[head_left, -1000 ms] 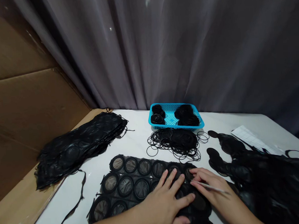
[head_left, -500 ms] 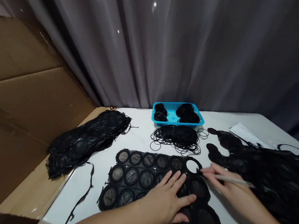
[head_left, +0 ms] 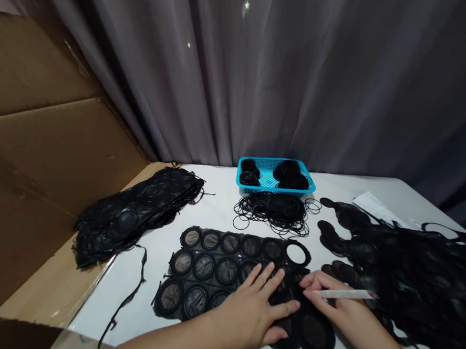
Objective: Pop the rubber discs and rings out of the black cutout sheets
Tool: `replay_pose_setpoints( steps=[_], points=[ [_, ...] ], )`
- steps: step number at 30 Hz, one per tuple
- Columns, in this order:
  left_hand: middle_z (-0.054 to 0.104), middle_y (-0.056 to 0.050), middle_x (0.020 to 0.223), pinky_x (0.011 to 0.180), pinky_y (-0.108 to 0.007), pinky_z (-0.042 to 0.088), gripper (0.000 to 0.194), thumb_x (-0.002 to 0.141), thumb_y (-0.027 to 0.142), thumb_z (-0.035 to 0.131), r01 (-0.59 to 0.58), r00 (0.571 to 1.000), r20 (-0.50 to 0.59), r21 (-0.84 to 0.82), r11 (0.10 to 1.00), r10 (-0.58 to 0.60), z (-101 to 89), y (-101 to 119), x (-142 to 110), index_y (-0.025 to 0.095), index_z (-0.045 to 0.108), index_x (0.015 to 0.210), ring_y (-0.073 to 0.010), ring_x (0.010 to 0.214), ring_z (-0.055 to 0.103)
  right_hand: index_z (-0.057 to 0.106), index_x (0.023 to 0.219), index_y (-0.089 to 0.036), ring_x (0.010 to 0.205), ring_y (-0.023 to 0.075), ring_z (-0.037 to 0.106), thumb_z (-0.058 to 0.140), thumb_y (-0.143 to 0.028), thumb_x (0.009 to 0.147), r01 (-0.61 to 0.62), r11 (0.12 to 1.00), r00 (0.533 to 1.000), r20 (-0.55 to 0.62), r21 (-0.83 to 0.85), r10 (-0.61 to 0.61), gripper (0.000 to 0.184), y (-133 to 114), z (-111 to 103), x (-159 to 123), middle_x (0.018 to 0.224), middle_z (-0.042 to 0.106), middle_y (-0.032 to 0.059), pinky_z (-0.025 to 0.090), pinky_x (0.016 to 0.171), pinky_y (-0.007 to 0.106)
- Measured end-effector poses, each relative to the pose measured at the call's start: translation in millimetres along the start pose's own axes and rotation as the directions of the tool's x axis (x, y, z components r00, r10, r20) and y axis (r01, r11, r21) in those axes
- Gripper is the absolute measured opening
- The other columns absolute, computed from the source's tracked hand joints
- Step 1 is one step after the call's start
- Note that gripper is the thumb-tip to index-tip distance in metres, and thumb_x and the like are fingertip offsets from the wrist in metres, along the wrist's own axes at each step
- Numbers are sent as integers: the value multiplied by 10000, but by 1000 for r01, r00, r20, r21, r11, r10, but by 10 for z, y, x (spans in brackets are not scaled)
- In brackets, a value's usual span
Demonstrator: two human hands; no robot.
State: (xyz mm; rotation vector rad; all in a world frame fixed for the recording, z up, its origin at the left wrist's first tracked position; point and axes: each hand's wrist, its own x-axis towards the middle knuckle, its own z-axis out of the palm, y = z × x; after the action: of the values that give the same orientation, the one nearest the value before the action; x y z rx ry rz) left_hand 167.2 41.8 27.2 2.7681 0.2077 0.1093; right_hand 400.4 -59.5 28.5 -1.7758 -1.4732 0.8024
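Left hand [head_left: 251,313] lies palm down on the black rubber sheet [head_left: 227,272]; fingers spread wide, nothing gripped. Right hand [head_left: 336,310] is curled, pinching a slim white stick [head_left: 343,294] between thumb and fingers; pen or tool, cannot tell; its working end is hidden by the fingers. Right fingertips [head_left: 308,280] rest on the sheet's lower right area, just beside the left hand.

Sheet lies flat on the white table [head_left: 214,196], near the person; rows of black rings with thin grey see-through film; one ring opening [head_left: 296,254] at the upper right shows bare table.

Left of it, a stack of similar black sheets [head_left: 136,214] with a loose black strip [head_left: 126,297] beside it; right, a tangled heap of black sheets [head_left: 404,269]. Further back, a loose pile of thin black rubber rings [head_left: 272,212] sits just in front of a blue plastic basket [head_left: 273,192] holding bundled black rings [head_left: 290,175].

White paper slip [head_left: 377,209] sits behind the heap, partly under it; print too small to read, no brand legible. Cardboard panel [head_left: 46,154] at left, grey curtain [head_left: 290,71] behind.
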Motion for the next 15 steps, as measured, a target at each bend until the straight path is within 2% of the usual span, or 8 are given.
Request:
replay_pose_setpoints(
  steps=[15],
  points=[
    [6,-105,1673,1203,-572,180,603,1013,497,520,8,1000,-2,-41,999,-8,35,-1,2,339,311,1556,-375,1518,63,558,722,-220,745,194,628,508,-422,921,-24,1000,999,29,13,24,288,8,17,23,806,664,39,491,687,271]
  ],
)
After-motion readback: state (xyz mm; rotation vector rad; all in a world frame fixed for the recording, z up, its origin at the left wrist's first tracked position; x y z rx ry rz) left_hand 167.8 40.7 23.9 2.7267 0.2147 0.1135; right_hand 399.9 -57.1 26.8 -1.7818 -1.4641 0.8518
